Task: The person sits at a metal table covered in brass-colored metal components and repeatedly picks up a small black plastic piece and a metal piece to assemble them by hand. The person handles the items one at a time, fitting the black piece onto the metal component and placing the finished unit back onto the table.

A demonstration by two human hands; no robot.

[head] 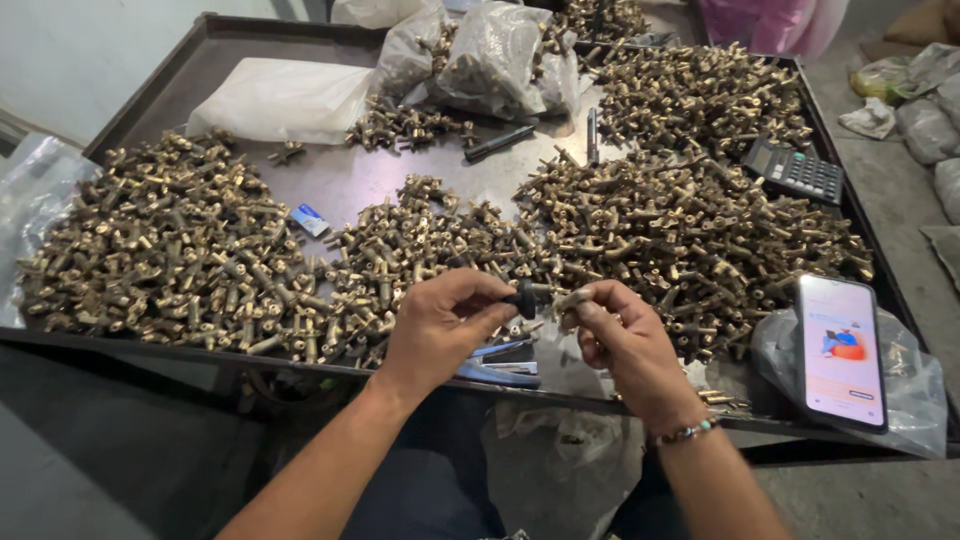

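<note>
Hands meet over the near edge of the bench, a tool in one and a fitting in the other.

My left hand [440, 325] pinches a small black-handled tool [527, 297]; my right hand [625, 340] pinches a brass fitting [572, 298], touching the tool's tip; blue pliers [500, 362] lie under the hands; heaps of brass fittings [180, 250] cover the bench [340, 180]; a phone [841, 350] leans at right, a calculator [797, 172] beyond it.

Bare forearms, no sleeves in sight; a thin beaded bracelet [688, 431] circles the right wrist, dark trousers [430, 490] below.
</note>
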